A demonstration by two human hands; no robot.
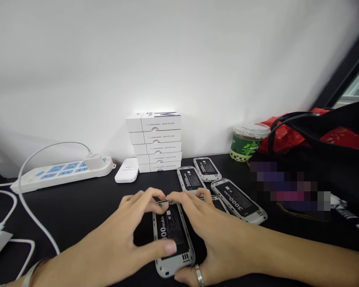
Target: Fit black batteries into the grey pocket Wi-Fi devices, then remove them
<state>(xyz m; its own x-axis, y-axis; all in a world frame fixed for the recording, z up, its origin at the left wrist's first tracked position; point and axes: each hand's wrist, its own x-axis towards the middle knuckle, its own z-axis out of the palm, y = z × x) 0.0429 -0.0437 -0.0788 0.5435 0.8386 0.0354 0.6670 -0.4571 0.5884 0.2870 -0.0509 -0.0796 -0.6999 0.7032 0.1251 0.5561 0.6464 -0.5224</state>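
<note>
A grey-framed handheld device (171, 235) with a black panel printed "3000mAh" lies face-up under both my hands on the black tabletop (77, 215). My left hand (128, 235) grips its left side, with the thumb across the panel. My right hand (209, 227) holds its right side, with a ring on one finger. Several similar devices lie just beyond, including one (237, 200) to the right and one (217, 204) partly hidden behind my right hand.
A white power strip (62, 173) with a plugged-in charger (93, 161) and white cables (32, 203) lies left. A stack of white boxes (154, 141) stands against the wall (179, 59). A lidded drink cup (247, 141) and a red-and-black bag (317, 131) sit right.
</note>
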